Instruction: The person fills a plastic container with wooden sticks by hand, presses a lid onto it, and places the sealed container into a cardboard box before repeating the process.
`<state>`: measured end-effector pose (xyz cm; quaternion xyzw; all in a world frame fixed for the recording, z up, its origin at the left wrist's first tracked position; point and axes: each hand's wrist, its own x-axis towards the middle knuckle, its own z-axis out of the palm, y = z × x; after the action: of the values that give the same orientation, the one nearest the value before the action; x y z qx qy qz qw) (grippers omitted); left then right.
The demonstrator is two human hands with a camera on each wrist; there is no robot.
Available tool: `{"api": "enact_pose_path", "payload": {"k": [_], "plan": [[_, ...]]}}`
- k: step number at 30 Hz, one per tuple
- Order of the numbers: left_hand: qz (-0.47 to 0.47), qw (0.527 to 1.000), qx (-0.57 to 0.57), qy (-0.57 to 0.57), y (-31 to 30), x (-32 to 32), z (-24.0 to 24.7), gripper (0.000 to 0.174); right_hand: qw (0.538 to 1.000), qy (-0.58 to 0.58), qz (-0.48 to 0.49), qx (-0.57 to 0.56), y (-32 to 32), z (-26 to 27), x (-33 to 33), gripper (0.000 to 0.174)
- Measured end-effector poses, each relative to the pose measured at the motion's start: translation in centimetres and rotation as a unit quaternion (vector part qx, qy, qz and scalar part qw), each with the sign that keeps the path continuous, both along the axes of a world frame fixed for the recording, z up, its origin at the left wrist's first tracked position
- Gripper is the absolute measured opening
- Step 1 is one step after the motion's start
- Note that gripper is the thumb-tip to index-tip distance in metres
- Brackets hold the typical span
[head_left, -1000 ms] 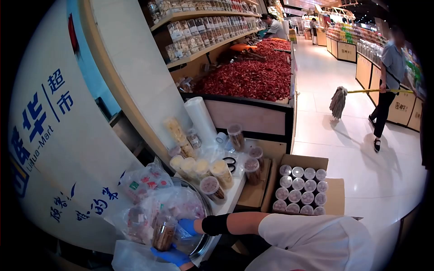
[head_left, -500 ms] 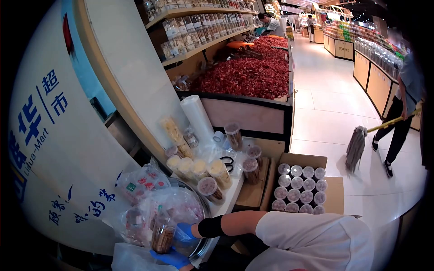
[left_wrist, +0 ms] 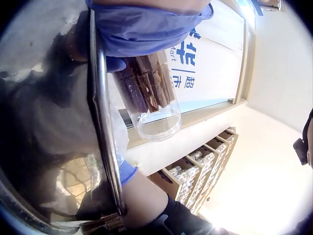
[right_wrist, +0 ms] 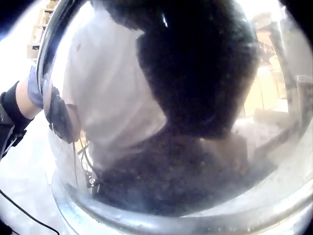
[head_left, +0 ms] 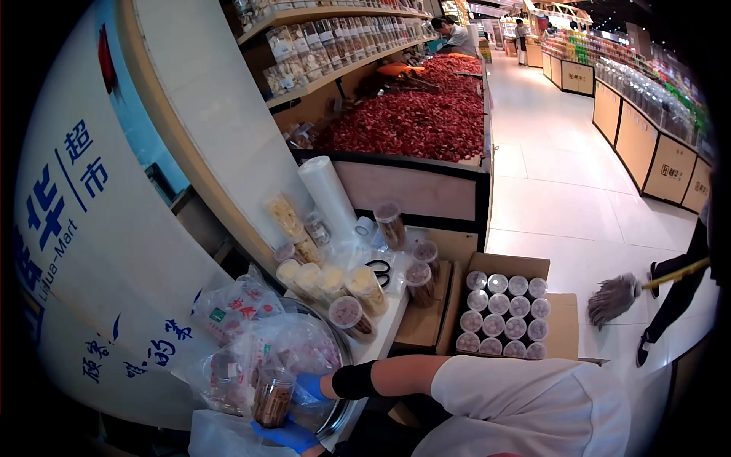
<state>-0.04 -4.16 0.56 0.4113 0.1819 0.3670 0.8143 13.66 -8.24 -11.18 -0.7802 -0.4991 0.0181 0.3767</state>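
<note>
My left hand [head_left: 288,435], in a blue glove, grips the lower part of a clear plastic jar [head_left: 273,401] of brown sticks. In the left wrist view the jar [left_wrist: 149,90] shows a bare clear rim, with its sticks packed lengthwise. My right hand [head_left: 310,387], also blue-gloved, reaches over a shiny metal basin [head_left: 346,350] beside the jar. Clear plastic bags [head_left: 297,343] with red print lie in the basin. The right fingers are hidden by the jar and bags, so I cannot tell what they hold. Shiny metal [right_wrist: 156,147] fills the right wrist view.
Behind the basin, the white counter bears jars of pale contents [head_left: 331,282], a brown-filled jar [head_left: 352,318], scissors [head_left: 379,272] and a plastic roll [head_left: 327,194]. A carton of lidded jars [head_left: 506,308] stands to the right. A mop [head_left: 615,298] is on the floor.
The person with the mop has moved nearer and toward the right edge. Both hands and the jar stay nearly in place, while the view shifts slightly.
</note>
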Motion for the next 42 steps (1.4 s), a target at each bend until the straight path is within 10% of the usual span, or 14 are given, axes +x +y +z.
{"api": "enact_pose_path", "payload": {"k": [30,36,42], "plan": [[-0.005,1.0,-0.01,-0.011,1.1,0.5,-1.2,0.064,0.995,0.0,0.003,0.103,4.0,-7.1,4.1,0.026],[-0.011,1.0,-0.017,-0.008,1.4,0.3,-1.2,0.065,0.989,0.0,-0.084,-0.12,-3.5,5.6,-1.3,0.024],[0.001,1.0,-0.026,-0.007,0.1,0.1,0.3,0.063,0.991,0.105,-0.072,0.041,-1.4,1.2,0.4,0.025]]}}
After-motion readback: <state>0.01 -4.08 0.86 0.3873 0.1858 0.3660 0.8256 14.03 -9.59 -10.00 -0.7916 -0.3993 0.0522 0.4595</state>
